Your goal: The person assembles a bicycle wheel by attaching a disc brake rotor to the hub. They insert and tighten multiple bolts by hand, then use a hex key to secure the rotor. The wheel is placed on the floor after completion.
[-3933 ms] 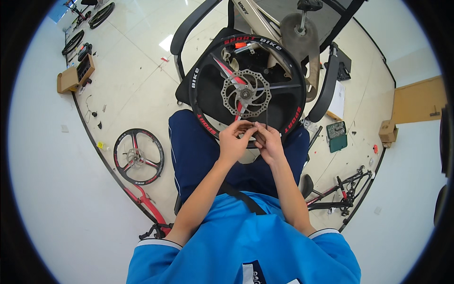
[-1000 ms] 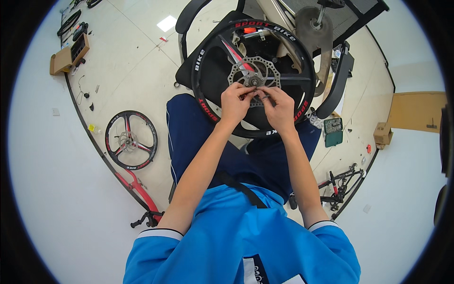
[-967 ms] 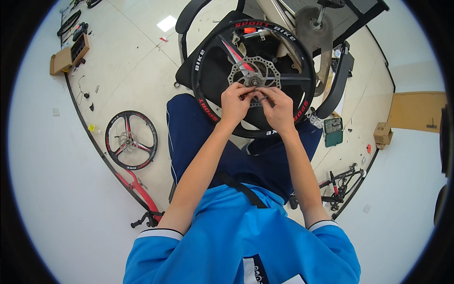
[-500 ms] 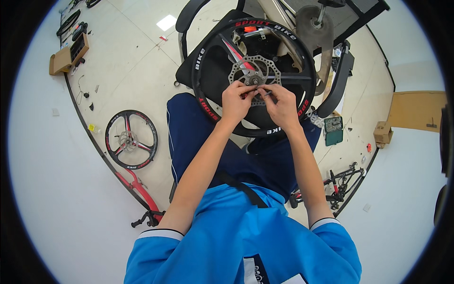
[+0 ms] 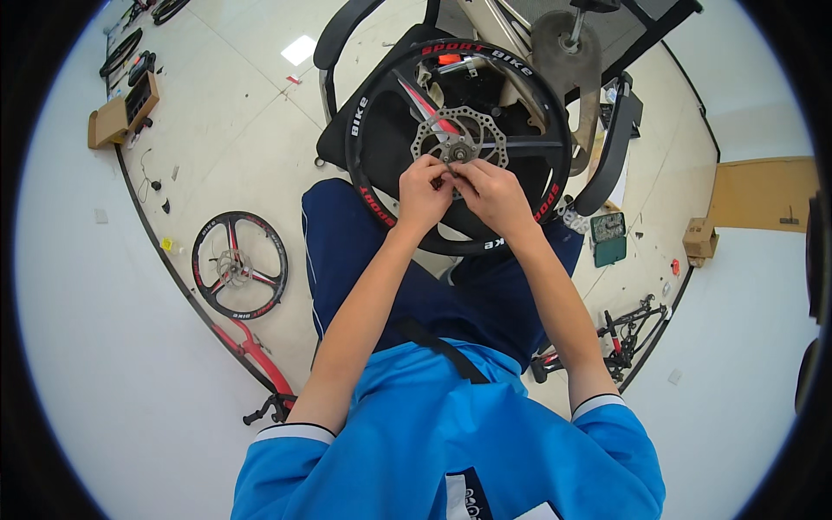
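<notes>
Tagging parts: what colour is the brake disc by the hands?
The brake disc is silver-grey, best seen in the head view.

Large wheel (image 5: 459, 152), red words: bold capitals on the black rim at the top, lower left and lower right.
Large wheel, white words: matching capitals at the left, upper right and bottom; the bottom word stands upside down, partly behind the right forearm (image 5: 555, 299).
Second wheel (image 5: 234, 267), rim: red and white capitals, much smaller to the eye.
Blue shirt (image 5: 416, 425), front patch (image 5: 472, 494): pale sideways characters, too unclear to read.
</notes>
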`<state>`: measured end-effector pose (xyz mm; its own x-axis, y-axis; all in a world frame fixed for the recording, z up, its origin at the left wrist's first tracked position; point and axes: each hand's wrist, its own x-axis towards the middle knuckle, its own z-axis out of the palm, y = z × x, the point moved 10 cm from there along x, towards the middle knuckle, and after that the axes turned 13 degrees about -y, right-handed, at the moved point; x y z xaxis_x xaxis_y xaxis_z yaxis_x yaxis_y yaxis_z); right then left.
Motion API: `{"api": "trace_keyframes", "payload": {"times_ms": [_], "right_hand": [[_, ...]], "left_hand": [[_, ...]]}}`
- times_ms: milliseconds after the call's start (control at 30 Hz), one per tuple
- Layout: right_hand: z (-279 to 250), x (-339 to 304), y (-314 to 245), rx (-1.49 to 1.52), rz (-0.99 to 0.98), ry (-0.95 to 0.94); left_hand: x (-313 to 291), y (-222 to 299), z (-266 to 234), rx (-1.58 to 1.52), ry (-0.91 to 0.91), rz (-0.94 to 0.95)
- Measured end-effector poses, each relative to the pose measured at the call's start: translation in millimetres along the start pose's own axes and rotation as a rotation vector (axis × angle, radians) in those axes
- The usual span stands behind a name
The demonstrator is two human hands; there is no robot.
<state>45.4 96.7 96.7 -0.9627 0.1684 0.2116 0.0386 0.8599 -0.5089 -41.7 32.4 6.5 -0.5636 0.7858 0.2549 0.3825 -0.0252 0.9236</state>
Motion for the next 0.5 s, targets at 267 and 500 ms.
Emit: {"api": "trace_keyframes", "payload": {"times_ms": [267, 500], "right_hand": [[-1.0, 2.9, -5.2, -0.024, -0.071, 0.065], [-0.4, -2.4, -7.2, -0.106, -0.094, 0.117]], "left_hand": [[-7.4, 0.4, -6.2, -0.016, 0.116, 0.011], [-7.5, 17.7, -4.6, 0.076, 0.157, 0.093]]}}
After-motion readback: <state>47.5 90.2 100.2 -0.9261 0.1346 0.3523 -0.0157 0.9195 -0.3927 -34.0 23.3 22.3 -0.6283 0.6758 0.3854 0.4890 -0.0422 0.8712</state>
